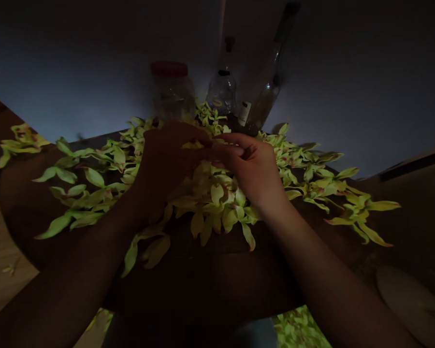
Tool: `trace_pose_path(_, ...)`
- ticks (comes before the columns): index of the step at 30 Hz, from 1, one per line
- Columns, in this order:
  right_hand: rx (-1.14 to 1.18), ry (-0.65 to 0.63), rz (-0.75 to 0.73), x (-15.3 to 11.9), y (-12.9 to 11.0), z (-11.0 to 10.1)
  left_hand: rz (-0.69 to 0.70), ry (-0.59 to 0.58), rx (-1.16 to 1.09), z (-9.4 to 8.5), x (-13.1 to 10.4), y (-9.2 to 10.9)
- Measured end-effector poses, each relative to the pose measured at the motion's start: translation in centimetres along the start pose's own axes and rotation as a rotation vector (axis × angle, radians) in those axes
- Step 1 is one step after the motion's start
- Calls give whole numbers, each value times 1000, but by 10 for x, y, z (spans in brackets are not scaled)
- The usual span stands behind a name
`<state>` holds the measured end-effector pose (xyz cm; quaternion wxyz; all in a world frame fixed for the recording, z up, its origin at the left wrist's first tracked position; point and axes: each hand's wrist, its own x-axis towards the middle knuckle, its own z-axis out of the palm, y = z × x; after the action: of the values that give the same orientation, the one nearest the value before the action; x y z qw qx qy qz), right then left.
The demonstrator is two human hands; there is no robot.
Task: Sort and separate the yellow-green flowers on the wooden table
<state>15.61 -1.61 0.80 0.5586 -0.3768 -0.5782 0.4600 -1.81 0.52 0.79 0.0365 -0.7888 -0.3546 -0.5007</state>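
My left hand (pixel 172 162) is in deep shadow above the flowers, its fingers closed and bent toward the other hand. Meeting it fingertip to fingertip is my right hand (pixel 255 162), with thumb and forefinger pinched together. Whatever lies between the fingertips is too small or dark to make out. Yellow-green flowers (pixel 224 208) with long, pointed petals are heaped below and behind both hands. More of these blooms (pixel 94 193) spread to the left, and others (pixel 358 208) reach out to the right.
The flowers lie on a dark table (pixel 203 270) with a curved edge. At the back stand a jar (pixel 172 94) with a red lid, a clear bottle (pixel 221 92) and a taller, tilted-looking bottle (pixel 263 101), against a wall (pixel 333 106). More flowers (pixel 300 328) show below the front edge.
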Motion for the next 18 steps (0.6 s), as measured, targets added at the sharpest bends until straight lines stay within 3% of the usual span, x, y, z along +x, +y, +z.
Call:
trace_pose_path(5, -17, -29, -37, -1, 1, -1, -30, 2, -27, -1, 0, -2)
trace_pose_path(18, 85, 13, 72, 3, 5, 1, 209, -38, 135, 2, 0, -4)
